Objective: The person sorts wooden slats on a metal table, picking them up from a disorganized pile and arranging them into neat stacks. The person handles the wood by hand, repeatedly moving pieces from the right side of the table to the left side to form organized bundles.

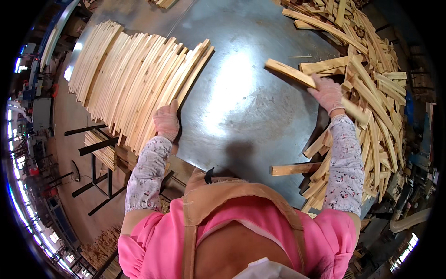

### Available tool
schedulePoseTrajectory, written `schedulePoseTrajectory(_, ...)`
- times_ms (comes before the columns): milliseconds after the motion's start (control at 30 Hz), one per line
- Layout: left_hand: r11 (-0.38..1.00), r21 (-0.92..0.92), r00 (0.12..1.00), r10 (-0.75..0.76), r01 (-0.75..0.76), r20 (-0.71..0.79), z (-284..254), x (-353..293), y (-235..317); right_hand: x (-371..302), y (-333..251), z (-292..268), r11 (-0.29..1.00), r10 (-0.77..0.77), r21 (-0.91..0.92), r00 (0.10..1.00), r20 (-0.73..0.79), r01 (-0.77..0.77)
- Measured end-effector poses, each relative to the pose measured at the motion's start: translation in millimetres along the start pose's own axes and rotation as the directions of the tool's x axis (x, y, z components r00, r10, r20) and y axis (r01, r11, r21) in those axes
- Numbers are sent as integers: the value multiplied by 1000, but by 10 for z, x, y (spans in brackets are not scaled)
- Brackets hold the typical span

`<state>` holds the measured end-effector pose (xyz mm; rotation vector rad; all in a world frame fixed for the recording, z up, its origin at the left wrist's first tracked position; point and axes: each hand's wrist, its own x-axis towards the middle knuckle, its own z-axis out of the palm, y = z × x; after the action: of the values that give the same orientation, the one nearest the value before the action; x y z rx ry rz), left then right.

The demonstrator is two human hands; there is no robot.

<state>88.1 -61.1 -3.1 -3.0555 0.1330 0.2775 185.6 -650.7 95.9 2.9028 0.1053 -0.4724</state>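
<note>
My right hand, in a pale pink glove, grips a wooden strip near its middle. That strip is held at a slant over the right side of the metal table, and its near end is blurred. Closed at the near end of the rightmost strip in a side-by-side row is my left hand, gloved alike. The row of pale wooden strips lies flat along the table's left part, its ends uneven. My left fingers partly hide the strip's end.
A loose heap of wooden strips fills the right side, some jutting over the table. One short strip sticks out near my right forearm. Below the row at left stand a black metal frame and more stacked strips.
</note>
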Motion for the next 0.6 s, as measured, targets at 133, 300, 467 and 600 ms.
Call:
schedulePoseTrajectory(133, 527, -821, 975, -96, 219, 198, -372, 71, -113, 275, -906, 124, 891, -276, 407, 952, 131, 202)
schedulePoseTrajectory(300, 162, -871, 886, -93, 464, 454, -957, 183, -143, 434, -3094, 160, 670, -203, 743, 963, 177, 4)
schedulePoseTrajectory(467, -92, -849, 854, 39, 520, 518, -1013, 461, -385, 354, -4805, -20, 721, -248, 693, 923, 294, -27)
schedulePoseTrajectory(600, -210, -839, 865, 89, 502, 495, -933, 555, -710, 274, -4591, -164, 631, -299, 776, 923, 244, 0)
